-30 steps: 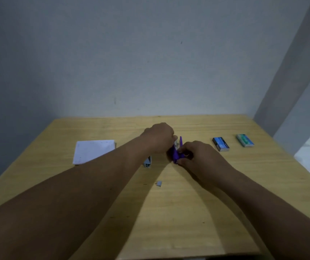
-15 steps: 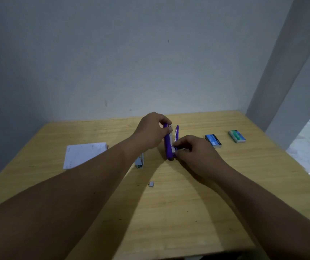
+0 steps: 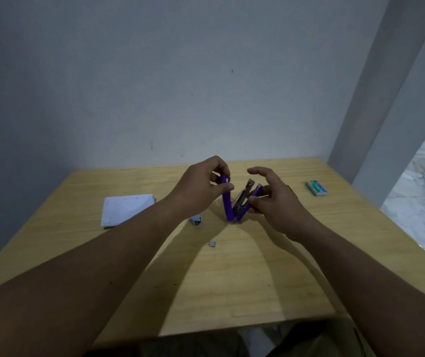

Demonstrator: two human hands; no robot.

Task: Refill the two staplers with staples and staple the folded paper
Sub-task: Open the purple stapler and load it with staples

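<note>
A purple stapler (image 3: pixel 228 206) stands on its hinge end on the wooden table (image 3: pixel 244 279), spread open in a V. My left hand (image 3: pixel 201 186) pinches the purple top cover near its tip. My right hand (image 3: pixel 273 199) grips the base arm and metal magazine (image 3: pixel 243 198), with the index finger lifted. A second, light-coloured stapler (image 3: pixel 196 219) lies mostly hidden under my left forearm. The folded white paper (image 3: pixel 125 209) lies flat to the left. A small staple strip (image 3: pixel 212 244) lies on the table nearer to me.
A green staple box (image 3: pixel 316 188) lies near the table's right edge. A grey wall runs right behind the table's far edge, and a pillar stands at the right. Marble floor shows beyond the right edge.
The stapler's cover has swung further away from the magazine, from nearly parallel to a wide V. My right index finger has lifted. The blue staple box is now hidden behind my right hand.
</note>
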